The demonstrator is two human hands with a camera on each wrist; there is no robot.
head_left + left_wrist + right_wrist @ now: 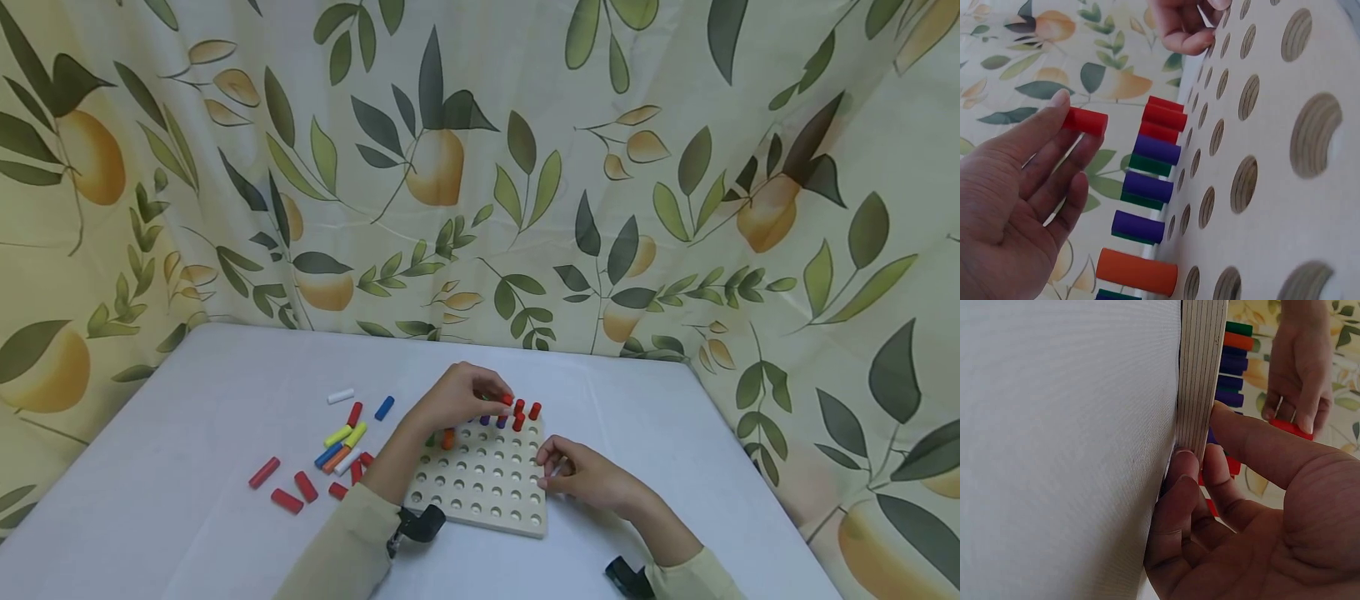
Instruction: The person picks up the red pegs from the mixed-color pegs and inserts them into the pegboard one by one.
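Observation:
Between thumb and fingertips, my left hand (456,398) pinches a red peg (1088,121), held above the far side of a wooden pegboard (504,520). Standing pegs fill part of the far rows: red pegs (1163,117) at the right corner, purple pegs (1147,186) with green ones behind, and an orange peg (1137,271). My right hand (592,477) grips the board's right edge (1200,375), thumb on the upper face and fingers curled at the side and underneath. Many nearer holes in the board hold no pegs.
Loose pegs lie on the white table (187,467) left of the board: several red pegs (287,501), yellow pegs (338,435), blue pegs (384,407) and white pegs (341,397). Behind the table hangs a leaf-and-fruit patterned curtain (465,292).

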